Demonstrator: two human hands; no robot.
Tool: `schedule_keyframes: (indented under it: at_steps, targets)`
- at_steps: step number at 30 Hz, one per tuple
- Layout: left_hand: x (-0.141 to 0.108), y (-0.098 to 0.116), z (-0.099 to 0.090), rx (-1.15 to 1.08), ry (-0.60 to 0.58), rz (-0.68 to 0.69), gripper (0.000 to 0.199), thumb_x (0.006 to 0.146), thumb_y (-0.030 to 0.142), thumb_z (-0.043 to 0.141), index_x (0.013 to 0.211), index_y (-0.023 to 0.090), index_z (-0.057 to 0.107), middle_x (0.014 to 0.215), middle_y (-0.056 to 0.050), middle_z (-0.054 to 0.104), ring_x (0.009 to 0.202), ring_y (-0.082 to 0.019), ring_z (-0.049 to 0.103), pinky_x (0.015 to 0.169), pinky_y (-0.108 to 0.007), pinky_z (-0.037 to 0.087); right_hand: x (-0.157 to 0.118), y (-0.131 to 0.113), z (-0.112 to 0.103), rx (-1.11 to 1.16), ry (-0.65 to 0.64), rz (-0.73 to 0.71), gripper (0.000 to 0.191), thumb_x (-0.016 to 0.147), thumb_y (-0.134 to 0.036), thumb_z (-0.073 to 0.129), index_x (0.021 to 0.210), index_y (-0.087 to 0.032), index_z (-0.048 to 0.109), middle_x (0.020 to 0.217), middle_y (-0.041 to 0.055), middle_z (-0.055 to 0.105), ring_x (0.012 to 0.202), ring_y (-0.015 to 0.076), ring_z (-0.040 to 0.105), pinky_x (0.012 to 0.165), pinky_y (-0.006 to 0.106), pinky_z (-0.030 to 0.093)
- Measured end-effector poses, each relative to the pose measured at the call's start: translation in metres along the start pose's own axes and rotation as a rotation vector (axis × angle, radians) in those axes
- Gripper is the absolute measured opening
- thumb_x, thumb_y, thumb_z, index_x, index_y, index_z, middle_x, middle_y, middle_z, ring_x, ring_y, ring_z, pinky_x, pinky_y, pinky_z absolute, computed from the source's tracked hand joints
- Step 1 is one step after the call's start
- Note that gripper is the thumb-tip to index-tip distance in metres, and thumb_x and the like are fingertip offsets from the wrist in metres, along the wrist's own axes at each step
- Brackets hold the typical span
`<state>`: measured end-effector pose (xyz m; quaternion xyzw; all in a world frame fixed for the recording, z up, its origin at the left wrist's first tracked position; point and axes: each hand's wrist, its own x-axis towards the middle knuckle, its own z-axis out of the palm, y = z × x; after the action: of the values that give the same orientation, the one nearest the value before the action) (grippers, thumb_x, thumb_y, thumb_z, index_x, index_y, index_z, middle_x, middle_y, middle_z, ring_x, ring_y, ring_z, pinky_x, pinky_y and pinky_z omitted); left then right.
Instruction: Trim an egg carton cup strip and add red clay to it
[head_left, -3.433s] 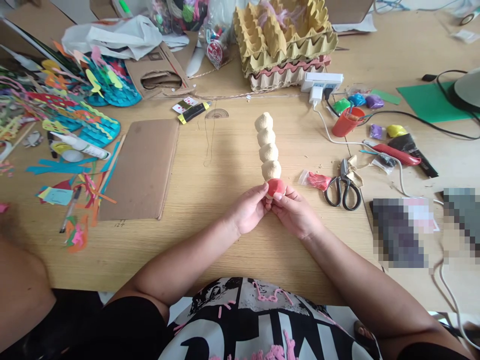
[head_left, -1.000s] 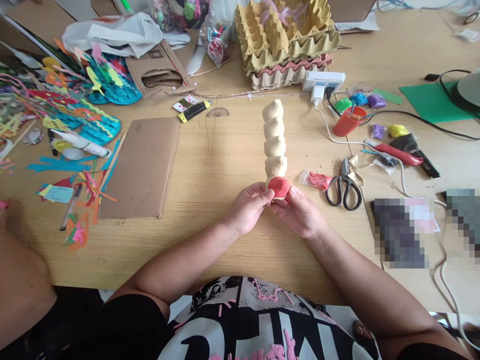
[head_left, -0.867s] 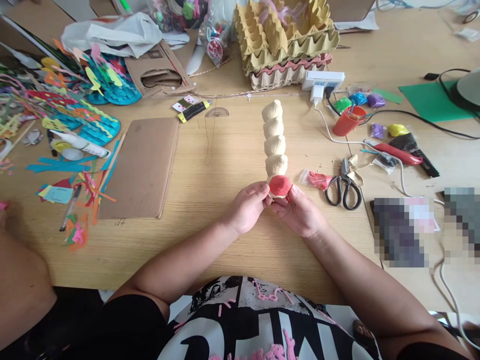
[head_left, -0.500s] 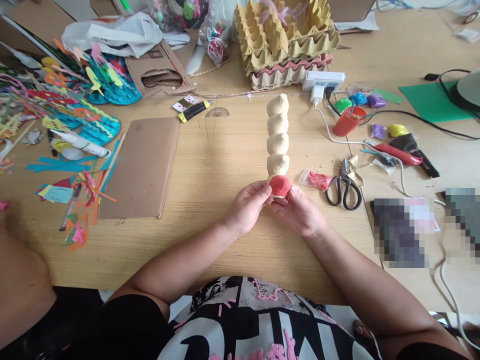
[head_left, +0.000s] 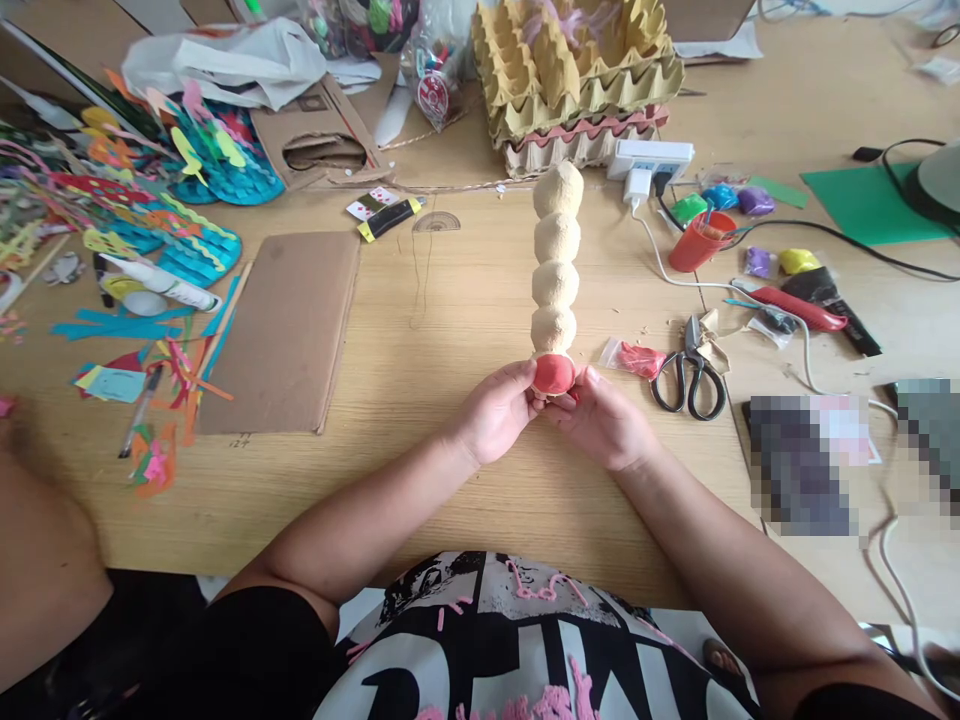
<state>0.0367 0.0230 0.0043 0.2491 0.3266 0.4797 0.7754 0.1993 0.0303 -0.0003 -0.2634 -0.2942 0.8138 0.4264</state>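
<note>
A strip of egg-carton cups points away from me, its pale rounded cups in a row. Red clay covers the cup at the near end. My left hand pinches that end from the left, thumb against the red cup. From the other side my right hand grips the same end, with its fingers curled underneath and partly hidden. A small bag of red clay lies just right of the strip, beside black-handled scissors.
Egg trays are stacked at the back, near a white power strip with cables. Cardboard and paper scraps lie left. A red cup and clay packs stand right. Another person's arm rests at the left edge.
The strip's far end has tilted up towards me, so its cups show rounder and larger. Both hands keep their hold on the red end, almost in place.
</note>
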Motion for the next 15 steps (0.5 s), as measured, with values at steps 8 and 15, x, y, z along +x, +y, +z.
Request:
schedule_keyframes:
  at_steps: [8, 15]
  targets:
    - [-0.0006, -0.0003, -0.001, 0.03, 0.035, -0.026, 0.047, 0.078, 0.061, 0.089, 0.094, 0.017, 0.08, 0.092, -0.005, 0.074, 0.085, -0.018, 0.064, 0.077, -0.03, 0.047, 0.0003, 0.003, -0.0019, 0.03, 0.047, 0.046, 0.034, 0.082, -0.05, 0.09, 0.076, -0.023, 0.07, 0.068, -0.0037, 0.044, 0.069, 0.0157, 0.046, 0.078, 0.032, 0.053]
    - [-0.0029, 0.0006, 0.0017, 0.074, 0.015, 0.001, 0.038, 0.079, 0.054, 0.087, 0.077, 0.017, 0.076, 0.081, -0.005, 0.072, 0.081, -0.018, 0.063, 0.075, -0.031, 0.048, -0.0022, 0.0023, -0.0004, -0.01, 0.057, 0.094, 0.035, 0.079, -0.052, 0.092, 0.081, -0.021, 0.077, 0.08, 0.0008, 0.066, 0.079, 0.016, 0.058, 0.08, 0.03, 0.052]
